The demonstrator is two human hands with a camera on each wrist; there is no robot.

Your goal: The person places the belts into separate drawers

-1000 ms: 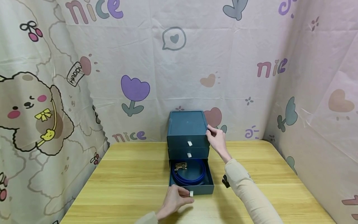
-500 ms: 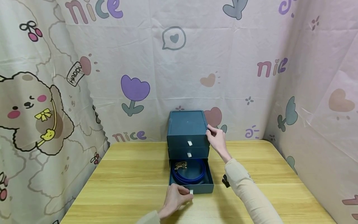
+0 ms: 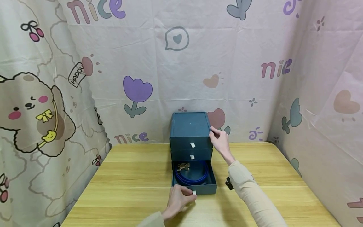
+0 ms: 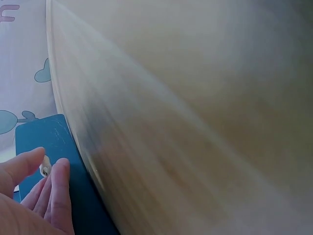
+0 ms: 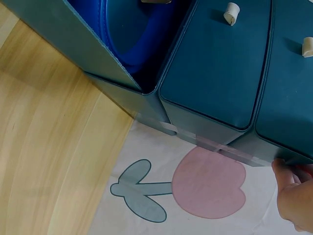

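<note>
A dark teal box of stacked drawers (image 3: 190, 124) stands on the table, its bottom drawer (image 3: 205, 189) pulled out. Coiled inside is a blue belt (image 3: 193, 182) with a gold-toned buckle (image 3: 183, 167). My left hand (image 3: 177, 199) is at that drawer's front, fingertips beside its white pull tab (image 3: 194, 192). The left wrist view shows the tab between thumb and fingers, which stand apart and touch the front. My right hand (image 3: 221, 142) rests its fingertips on the box's upper right edge. In the right wrist view, part of this hand is cut off.
The wooden table (image 3: 127, 176) extends to both sides of the box. A patterned cloth (image 3: 181, 63) hangs behind it, with more cloth at left and right. The two upper drawers are closed, each with a white tab (image 5: 231, 13).
The bottom drawer has slid slightly inward, with my left hand moving along at its front. My right hand stays at the box's upper edge.
</note>
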